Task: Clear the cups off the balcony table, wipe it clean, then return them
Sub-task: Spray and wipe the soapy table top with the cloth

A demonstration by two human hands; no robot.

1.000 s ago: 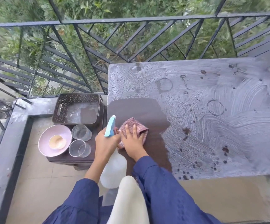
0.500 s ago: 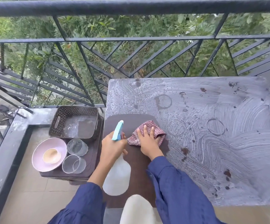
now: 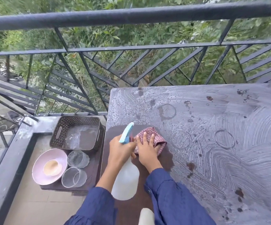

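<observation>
A: A balcony, dark railing with greenery beyond, and the counter filmed all over with grey residue and ring marks. Only a dark patch under the person's hands looks wiped.

B: Where are the cups?

A: Off the counter, well to the left of both hands, on a low side stand. Two clear glass cups sit there, one upright, one apparently tipped on its side, touching a pink bowl, with a perforated basket just beyond them.

B: And the hands?

A: The right hand lies flat, fingers spread, pressing a checked cloth onto the counter. The left hand, right beside it, has its grip wrapped round the neck of a spray bottle.

B: How will the cups handle?

A: Glass, so probably light, rigid, breakable, and slippery under damp fingers. Best taken round the side wall, one at a time. The cloth is soft and bunches under the palm.
</observation>
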